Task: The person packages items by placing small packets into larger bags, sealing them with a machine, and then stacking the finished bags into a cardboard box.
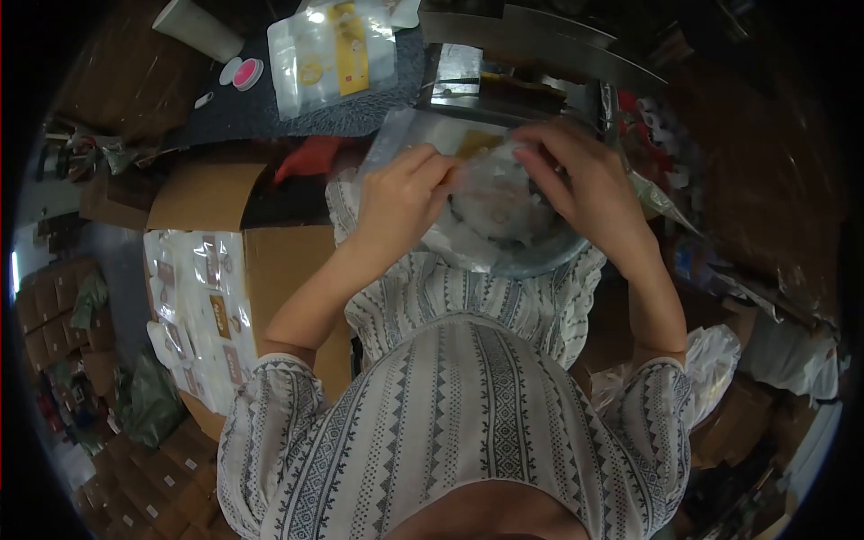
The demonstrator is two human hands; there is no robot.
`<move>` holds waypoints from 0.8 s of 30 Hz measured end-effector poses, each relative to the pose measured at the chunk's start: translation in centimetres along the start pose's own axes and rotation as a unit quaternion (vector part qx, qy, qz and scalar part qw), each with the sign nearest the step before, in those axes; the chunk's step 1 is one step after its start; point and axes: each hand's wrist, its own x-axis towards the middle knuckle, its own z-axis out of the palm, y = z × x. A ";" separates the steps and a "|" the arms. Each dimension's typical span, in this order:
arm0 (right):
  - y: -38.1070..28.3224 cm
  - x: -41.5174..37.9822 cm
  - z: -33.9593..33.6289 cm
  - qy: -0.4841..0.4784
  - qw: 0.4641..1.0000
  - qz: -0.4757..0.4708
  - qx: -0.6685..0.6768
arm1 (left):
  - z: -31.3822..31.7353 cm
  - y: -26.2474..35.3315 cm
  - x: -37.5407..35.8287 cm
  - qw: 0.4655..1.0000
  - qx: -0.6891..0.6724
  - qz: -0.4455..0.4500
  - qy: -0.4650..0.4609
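Closest to the camera is your patterned grey-and-white dress [468, 423], filling the lower middle of the view. Both your arms reach forward from it.

Your left hand [400, 193] is closed in a pinch on the near edge of a clear plastic pouch [423, 135]. Your right hand [585, 175] curls over the pouch's other side, fingers bent and gripping the crinkled film. The pouch sits between your hands, held above a round bowl [540, 256] that rests in your lap area and seems to hold pale, plastic-wrapped contents; what exactly is inside is too blurred to tell.

To your left, slightly lower, stands an open cardboard box [270, 270] packed with rows of similar white pouches [193, 315].

Further ahead lies a dark mat [252, 108] with a filled pouch bearing a yellow label [333, 54], a small pink-and-white round lid [243, 72] just beside it, and a pale cup [198, 27] at the far corner. A metal machine [477, 81] sits just behind the pouch you hold.

A likely risk: the film is slippery and gripped only at the edges, so a loose pinch could let the pouch tip and spill into your lap rather than the bowl. The bowl itself looks unsteady if your knees shift.
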 end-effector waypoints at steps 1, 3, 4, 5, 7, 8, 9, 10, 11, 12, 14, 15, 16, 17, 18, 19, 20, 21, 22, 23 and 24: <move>0.6 0.0 0.2 0.002 0.999 0.001 0.040 | 0.6 -0.1 0.0 0.998 -0.054 -0.012 -0.041; 1.9 -0.2 0.3 0.017 0.997 0.055 0.059 | 1.9 -0.3 0.7 0.987 -0.125 -0.047 -0.086; 2.4 -0.2 0.2 0.030 0.991 0.107 0.078 | 2.5 -0.4 1.3 0.969 -0.196 -0.083 -0.130; 2.9 -0.2 -0.3 0.030 0.991 0.106 0.076 | 3.1 -0.7 2.1 0.969 -0.196 -0.082 -0.128; 3.7 -0.4 -1.5 0.057 0.983 0.173 -0.008 | 4.3 -1.7 4.3 0.883 -0.323 -0.271 -0.208; 4.3 -0.8 -2.1 0.056 0.984 0.172 -0.009 | 5.2 -2.3 5.2 0.883 -0.324 -0.271 -0.207; 4.9 -1.2 -2.7 0.062 0.982 0.168 -0.053 | 6.3 -3.1 5.8 0.835 -0.413 -0.314 -0.186; 5.7 -1.7 -3.3 0.068 0.979 0.164 -0.098 | 6.7 -3.2 6.2 0.777 -0.496 -0.352 -0.163; 6.7 -2.1 -3.9 0.067 0.979 0.164 -0.098 | 6.9 -3.0 6.3 0.776 -0.496 -0.353 -0.163; 8.0 -2.3 -4.3 0.066 0.961 0.204 -0.174 | 6.7 -2.6 6.8 0.753 -0.519 -0.374 -0.153; 11.2 -2.8 -4.7 0.065 0.936 0.242 -0.248 | 6.8 -2.5 6.8 0.729 -0.541 -0.394 -0.144; 13.1 -3.1 -4.3 0.020 0.914 0.278 -0.296 | 6.9 -2.7 6.5 0.730 -0.538 -0.393 -0.152; 13.9 -3.2 -4.1 -0.023 0.887 0.311 -0.341 | 7.0 -2.9 6.4 0.731 -0.535 -0.392 -0.159; 14.3 -3.3 -4.1 -0.021 0.887 0.311 -0.341 | 6.4 -3.4 6.5 0.732 -0.535 -0.391 -0.159; 14.4 -3.2 -4.2 -0.010 0.896 0.301 -0.327 | 5.2 -4.4 6.6 0.819 -0.437 -0.349 -0.131; 14.4 -3.4 -4.2 -0.001 0.904 0.293 -0.311 | 4.0 -5.7 6.4 0.888 -0.331 -0.302 -0.102; 14.1 -3.5 -4.2 -0.002 0.904 0.295 -0.310 | 2.8 -8.3 6.4 0.973 -0.121 -0.198 0.019; 13.5 -3.5 -4.4 0.003 0.913 0.281 -0.297 | 2.0 -10.9 6.1 0.982 0.098 -0.078 0.138; 13.1 -3.6 -4.5 0.009 0.921 0.266 -0.283 | 2.1 -12.0 4.6 0.983 0.098 -0.077 0.137; 13.0 -3.6 -4.7 0.012 0.922 0.265 -0.284 | 2.6 -13.0 2.8 0.965 0.238 -0.070 0.083; 13.0 -3.4 -4.8 -0.006 0.905 0.293 -0.308 | 2.8 -13.3 1.8 0.925 0.374 -0.062 0.029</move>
